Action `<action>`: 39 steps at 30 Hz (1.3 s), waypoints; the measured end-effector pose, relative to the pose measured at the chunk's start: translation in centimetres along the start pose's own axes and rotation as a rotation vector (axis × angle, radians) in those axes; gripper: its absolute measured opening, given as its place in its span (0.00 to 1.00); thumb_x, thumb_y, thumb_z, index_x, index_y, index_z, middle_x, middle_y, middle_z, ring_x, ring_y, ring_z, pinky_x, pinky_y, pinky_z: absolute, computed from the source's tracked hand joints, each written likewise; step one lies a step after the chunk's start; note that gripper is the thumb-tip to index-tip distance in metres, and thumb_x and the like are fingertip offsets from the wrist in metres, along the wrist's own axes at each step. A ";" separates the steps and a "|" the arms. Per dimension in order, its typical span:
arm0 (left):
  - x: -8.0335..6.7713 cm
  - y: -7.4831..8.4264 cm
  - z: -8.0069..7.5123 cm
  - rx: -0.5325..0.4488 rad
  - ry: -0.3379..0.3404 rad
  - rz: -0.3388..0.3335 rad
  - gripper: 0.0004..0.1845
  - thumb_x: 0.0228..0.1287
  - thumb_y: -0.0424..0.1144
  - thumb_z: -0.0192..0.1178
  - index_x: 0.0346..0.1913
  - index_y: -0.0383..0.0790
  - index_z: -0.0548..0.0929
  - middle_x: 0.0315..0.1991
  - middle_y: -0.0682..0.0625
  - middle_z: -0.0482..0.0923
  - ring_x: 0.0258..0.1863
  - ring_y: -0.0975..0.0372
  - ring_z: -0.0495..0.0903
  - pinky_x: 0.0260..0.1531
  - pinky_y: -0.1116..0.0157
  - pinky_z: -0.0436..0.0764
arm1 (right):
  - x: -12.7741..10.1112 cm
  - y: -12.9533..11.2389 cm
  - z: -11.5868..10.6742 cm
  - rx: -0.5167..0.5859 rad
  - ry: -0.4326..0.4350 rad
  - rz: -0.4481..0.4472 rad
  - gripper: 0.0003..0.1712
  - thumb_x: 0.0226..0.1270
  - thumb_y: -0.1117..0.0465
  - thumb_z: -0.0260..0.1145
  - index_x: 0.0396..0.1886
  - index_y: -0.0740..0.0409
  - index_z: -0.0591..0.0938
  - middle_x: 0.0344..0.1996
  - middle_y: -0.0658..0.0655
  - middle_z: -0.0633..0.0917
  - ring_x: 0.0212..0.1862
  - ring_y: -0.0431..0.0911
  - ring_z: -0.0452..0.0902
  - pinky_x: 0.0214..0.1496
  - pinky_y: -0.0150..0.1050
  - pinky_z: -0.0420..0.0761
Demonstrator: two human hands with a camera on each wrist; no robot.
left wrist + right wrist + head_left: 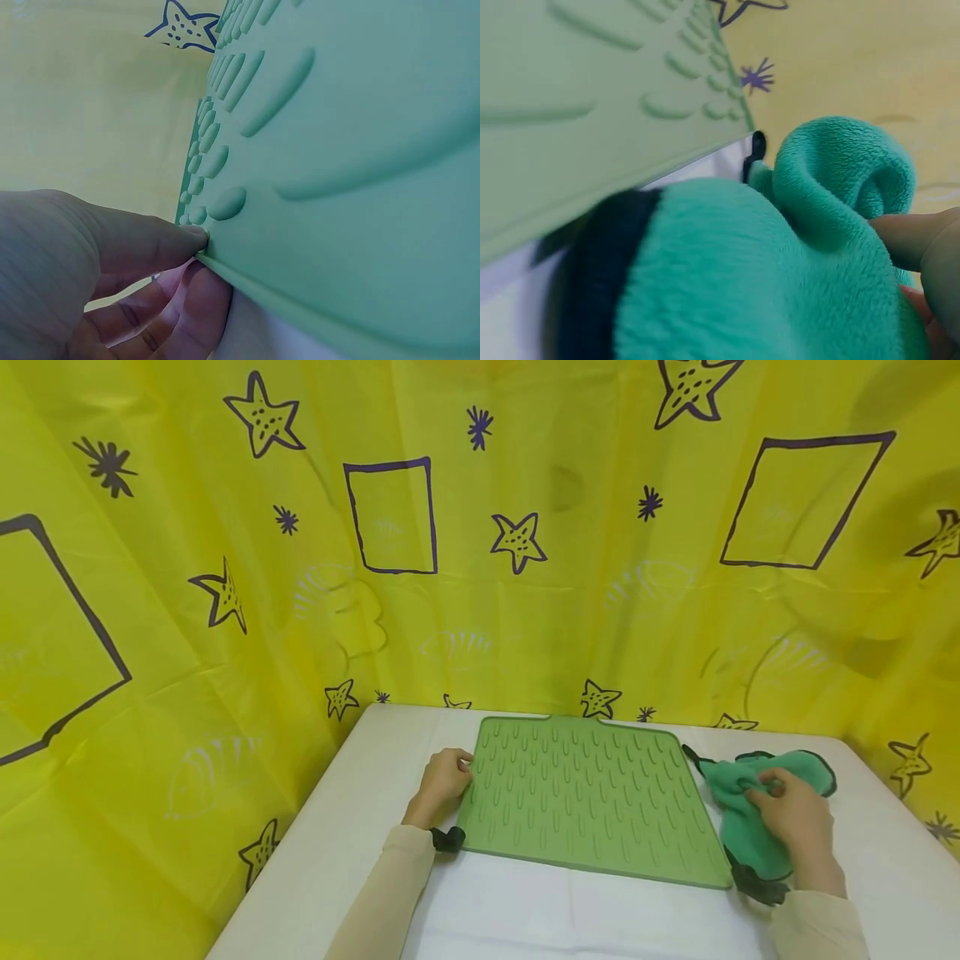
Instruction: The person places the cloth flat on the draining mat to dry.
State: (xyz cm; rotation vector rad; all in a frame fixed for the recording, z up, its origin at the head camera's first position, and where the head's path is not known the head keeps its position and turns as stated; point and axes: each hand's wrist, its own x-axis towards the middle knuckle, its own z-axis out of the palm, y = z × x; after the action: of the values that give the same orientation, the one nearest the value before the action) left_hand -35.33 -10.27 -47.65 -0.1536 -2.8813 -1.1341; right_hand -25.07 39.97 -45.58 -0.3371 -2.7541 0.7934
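A green ribbed drying mat lies on the white table, its raised ridges facing up. My left hand pinches the mat's left edge; in the left wrist view the thumb is on top and the curled fingers are underneath. Off the mat's right side, my right hand pinches a bunched green cloth with dark edging. The right wrist view shows the fluffy cloth close up, folded beside the mat, with only part of the thumb and fingers visible.
The white table ends at the back against a yellow curtain with dark star and frame drawings. More of this curtain hangs along the left and right sides. Black straps are on both wrists.
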 end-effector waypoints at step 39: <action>-0.1 -0.2 0.2 -0.003 -0.003 0.006 0.19 0.60 0.25 0.62 0.56 0.33 0.85 0.36 0.47 0.85 0.33 0.59 0.79 0.36 0.63 0.80 | -1.5 -13.2 -0.6 0.550 0.467 0.008 0.11 0.69 0.56 0.69 0.44 0.56 0.80 0.27 0.28 0.74 0.30 0.23 0.73 0.37 0.18 0.71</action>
State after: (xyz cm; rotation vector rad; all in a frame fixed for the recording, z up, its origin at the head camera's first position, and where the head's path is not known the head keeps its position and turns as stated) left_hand -35.27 -10.29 -47.90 -0.1646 -2.8797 -1.1380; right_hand -25.45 28.96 -38.21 -0.3597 -2.0120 1.2441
